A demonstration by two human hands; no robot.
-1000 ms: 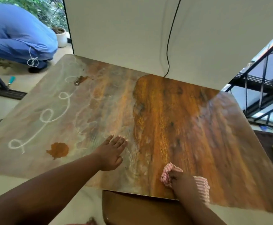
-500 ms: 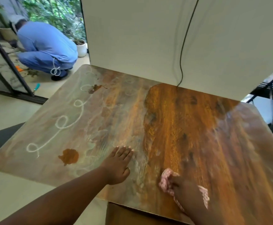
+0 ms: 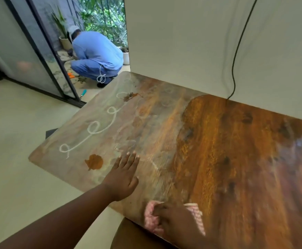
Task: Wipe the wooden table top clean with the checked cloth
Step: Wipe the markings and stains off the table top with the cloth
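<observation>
Checked cloth (image 3: pixel 152 215) bunched under right hand (image 3: pixel 175 220); near table (image 3: pixel 227 150) edge.

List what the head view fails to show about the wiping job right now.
- Checked cloth: mostly covered by the right hand; its full size is hidden.
- Table top: right side cut off by the frame edge and smeared by motion blur.
- Far brown stain: too small to tell what it is.
- Table's underside and legs: hidden by the top.
</observation>
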